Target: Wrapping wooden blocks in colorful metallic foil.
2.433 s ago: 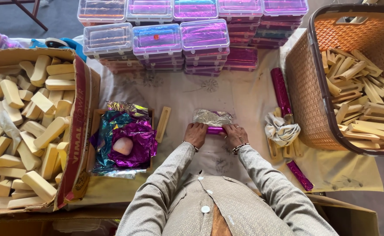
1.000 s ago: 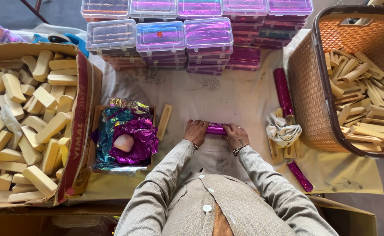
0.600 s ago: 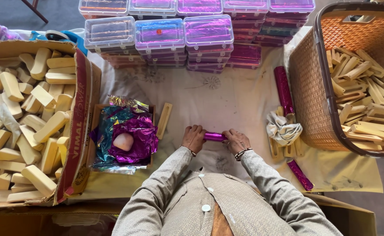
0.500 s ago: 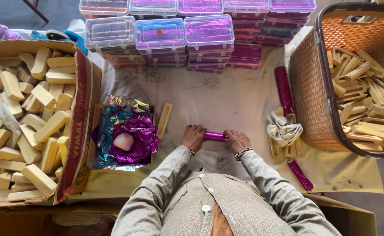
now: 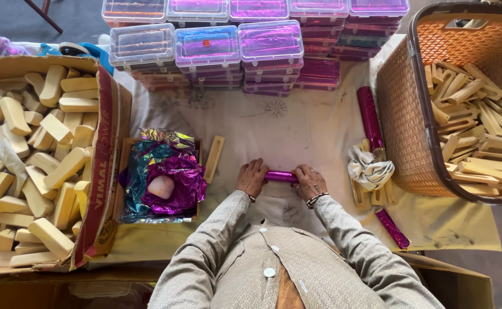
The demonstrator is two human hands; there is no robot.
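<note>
A short bar wrapped in magenta foil lies crosswise in front of the person, its long axis running left to right, and each end disappears into a hand: the left hand closes its curled fingers over the left end, the right hand pinches the right end the same way, a bangle at its wrist. Both hands sit equally near, so the bar is spanned between them, low over the cream cloth spread over the work surface; whether the bar touches the cloth cannot be told. To the left of the left hand, a small wooden tray holds crumpled sheets of purple and teal foil with a pale rounded lump resting on them, and a bare wooden bar lies tilted just beside the tray. Further left, a cardboard box is filled with pale yellowish blocks. To the right of the right hand, a bunched white rag rests on a few bare sticks, a longer foil-wrapped roll lies along the side of a woven plastic basket filled with wooden sticks, and another wrapped bar lies slantwise nearer the person. Clear lidded boxes with magenta contents are stacked at the far edge.
</note>
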